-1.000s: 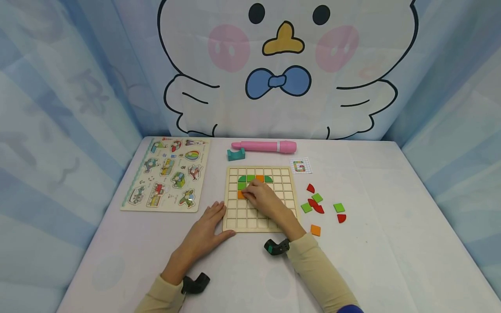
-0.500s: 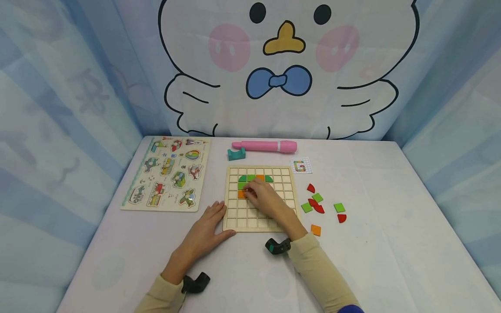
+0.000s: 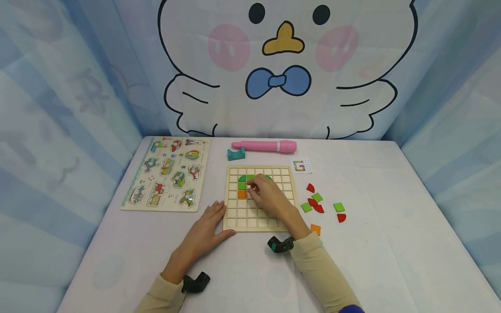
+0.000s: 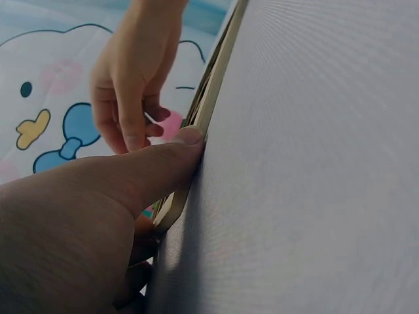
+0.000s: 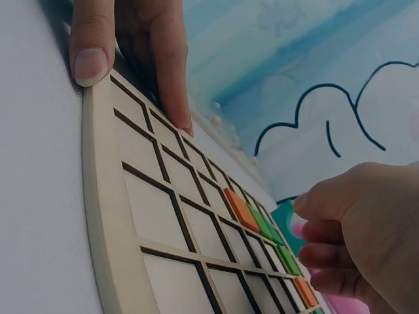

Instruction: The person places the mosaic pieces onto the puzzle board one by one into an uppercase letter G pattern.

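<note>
A light wooden grid board lies mid-table in the head view. My left hand rests at its lower left corner, thumb against the front edge and fingers along the left side. My right hand hovers over the board, fingers loosely bent; in the right wrist view no piece shows between thumb and fingers. Just left of its fingertips an orange square tile sits in a cell, below a green square tile. More green and orange tiles line the upper row, partly hidden by the right hand.
Right of the board lie loose red quarter-round pieces, green squares and an orange square. A small pattern card, a pink marker-shaped stick and a teal holder lie behind. A picture puzzle board is at left.
My right hand has let go of the orange square tile and drawn slightly up and to the right, uncovering it in its cell. My left hand has stayed put.
</note>
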